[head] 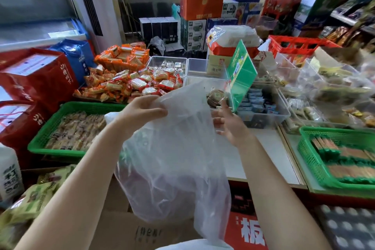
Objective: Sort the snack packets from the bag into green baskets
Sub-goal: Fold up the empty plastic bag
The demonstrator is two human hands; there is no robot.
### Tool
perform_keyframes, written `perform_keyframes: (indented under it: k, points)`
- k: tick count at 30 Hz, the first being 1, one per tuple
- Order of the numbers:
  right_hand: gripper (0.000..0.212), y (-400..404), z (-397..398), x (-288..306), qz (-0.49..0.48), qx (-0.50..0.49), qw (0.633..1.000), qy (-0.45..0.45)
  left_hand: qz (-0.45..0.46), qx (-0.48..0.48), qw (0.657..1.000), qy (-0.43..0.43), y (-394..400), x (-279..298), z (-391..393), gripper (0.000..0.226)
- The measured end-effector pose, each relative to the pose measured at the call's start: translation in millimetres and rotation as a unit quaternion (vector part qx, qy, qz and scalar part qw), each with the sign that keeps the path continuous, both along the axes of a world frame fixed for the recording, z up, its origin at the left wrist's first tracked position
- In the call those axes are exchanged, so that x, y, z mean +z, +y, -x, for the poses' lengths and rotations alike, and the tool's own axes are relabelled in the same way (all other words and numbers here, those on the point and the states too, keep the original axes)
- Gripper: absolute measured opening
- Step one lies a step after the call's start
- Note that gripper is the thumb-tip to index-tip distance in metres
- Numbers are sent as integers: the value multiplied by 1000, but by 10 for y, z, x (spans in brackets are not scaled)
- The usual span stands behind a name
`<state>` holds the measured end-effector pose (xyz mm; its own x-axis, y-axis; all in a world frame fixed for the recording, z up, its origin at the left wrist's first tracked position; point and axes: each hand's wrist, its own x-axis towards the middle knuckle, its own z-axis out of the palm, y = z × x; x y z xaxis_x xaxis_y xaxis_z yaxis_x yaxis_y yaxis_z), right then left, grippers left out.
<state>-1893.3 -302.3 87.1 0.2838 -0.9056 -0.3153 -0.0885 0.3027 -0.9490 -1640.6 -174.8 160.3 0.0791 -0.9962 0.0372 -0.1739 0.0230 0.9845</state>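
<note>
Both hands held the clear plastic bag [172, 158] up over the near edge of the bench [269, 160]. Left hand [142, 113] had a closed grip, fingers curled round a bunched fold of the bag's upper rim. Right hand [229, 126] pinched the opposite edge of the rim, though how tightly its fingers closed could not be told through the film. The bag hung slack and crumpled, translucent white, with a dim purplish mass low inside it; no separate packets could be made out there.

Two green baskets were in view. Left of the bag, the left green basket [67, 109] was filled with pale tan wrapped snacks. Right of the bag, the right green basket [312, 158] held neat rows of long orange and green packets. Behind the bag stood a clear tub [284, 115] with small blue packets, and beside its rim leaned a green sign [241, 75]. Behind the left green basket lay a heap of orange and red packets [129, 83].
</note>
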Motion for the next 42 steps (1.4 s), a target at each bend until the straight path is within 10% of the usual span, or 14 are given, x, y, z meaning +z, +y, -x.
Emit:
perform_keyframes:
  k: [4, 9, 18, 25, 32, 38, 42]
  points:
    - [52, 23, -217, -115, 9, -43, 999, 27, -27, -50, 966, 253, 56, -213, -59, 68]
    - [72, 144, -544, -43, 22, 86, 990, -110, -50, -95, 932, 346, 119, -350, 101, 46]
    - [14, 449, -817, -77, 107, 35, 993, -23, -140, 17, 959, 245, 123, -398, -43, 40]
    - [8, 802, -843, 93, 139, 154, 978, -21, -166, 53, 981, -80, 23, -307, -13, 37]
    - [20, 610, -454, -7, 73, -24, 995, -68, -153, -26, 986, 55, 213, -409, -37, 21]
    - [40, 511, -436, 80, 107, 74, 984, -121, -147, -71, 970, 181, 244, -313, -55, 49]
    - [21, 474, -439, 448, 212, 30, 975, -54, -153, -40, 986, -43, 242, -87, -259, 14]
